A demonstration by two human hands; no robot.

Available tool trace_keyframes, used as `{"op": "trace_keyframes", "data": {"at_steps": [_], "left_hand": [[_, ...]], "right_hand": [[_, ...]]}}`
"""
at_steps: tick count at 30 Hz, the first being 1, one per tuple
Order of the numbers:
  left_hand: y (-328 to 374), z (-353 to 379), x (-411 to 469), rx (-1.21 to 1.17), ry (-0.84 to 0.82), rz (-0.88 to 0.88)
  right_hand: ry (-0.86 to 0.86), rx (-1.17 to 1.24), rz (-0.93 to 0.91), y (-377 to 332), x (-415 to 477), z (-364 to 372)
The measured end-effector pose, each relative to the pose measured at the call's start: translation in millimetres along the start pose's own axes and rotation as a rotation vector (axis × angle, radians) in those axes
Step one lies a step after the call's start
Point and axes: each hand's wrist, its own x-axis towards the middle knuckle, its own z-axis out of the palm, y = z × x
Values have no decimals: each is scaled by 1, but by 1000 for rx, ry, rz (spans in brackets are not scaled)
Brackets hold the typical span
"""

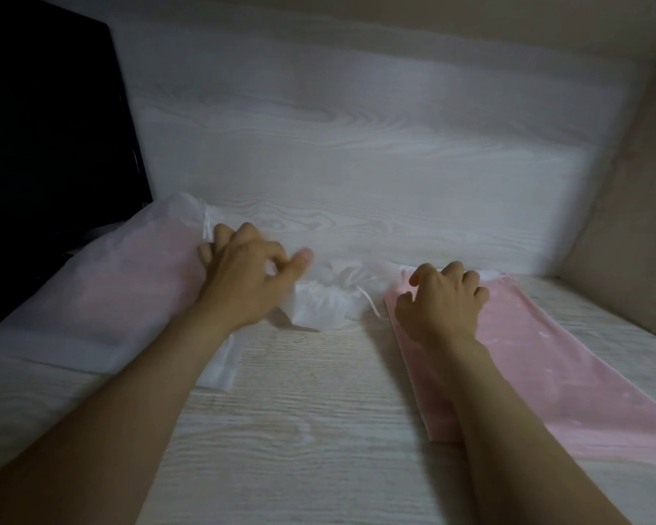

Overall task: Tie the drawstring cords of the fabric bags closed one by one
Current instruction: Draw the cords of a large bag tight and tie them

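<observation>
Three fabric bags lie on the pale wooden desk (319,430). At the left is a sheer white bag (103,293) with something pink inside, its white cord (207,226) at its mouth. A crumpled white bag (326,297) sits in the middle with a loose thin cord (372,303). To the right stretches a flat pink bag (546,373). My left hand (249,276), blurred, hovers between the left and middle bags with loosely curled fingers touching the left bag's mouth; nothing shows pinched in it. My right hand (444,297) rests on the pink bag's top end, fingers curled over its edge.
A black monitor (50,145) stands at the far left, close behind the sheer bag. A white wood-grain back panel (356,126) rises behind the desk, and a beige side wall (629,221) closes off the right.
</observation>
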Motion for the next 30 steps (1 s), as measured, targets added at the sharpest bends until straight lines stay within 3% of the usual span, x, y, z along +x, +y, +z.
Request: {"op": "trace_keyframes", "data": {"at_steps": [2, 6, 7, 10, 14, 20, 23, 26, 30], "left_hand": [[6, 2, -4, 60, -89, 138], [6, 2, -7, 91, -103, 240], [5, 2, -7, 98, -103, 254], [3, 2, -6, 91, -117, 271], [6, -3, -7, 51, -224, 212], [3, 0, -3, -109, -283, 211], [1, 2, -1, -161, -341, 188], [0, 5, -4, -174, -378, 193], [-1, 12, -4, -125, -397, 184]], "right_hand": [[74, 77, -29, -2, 1, 0], [198, 649, -248, -8, -2, -20], [184, 690, -326, -11, -5, -25], [116, 525, -517, -21, -16, -29], [42, 401, -561, -23, -17, -27], [-81, 592, -642, -28, -20, -27], [-78, 671, -622, -34, -18, -24], [-123, 642, -559, -36, -20, -19], [-49, 541, -502, -37, -23, -22]]}}
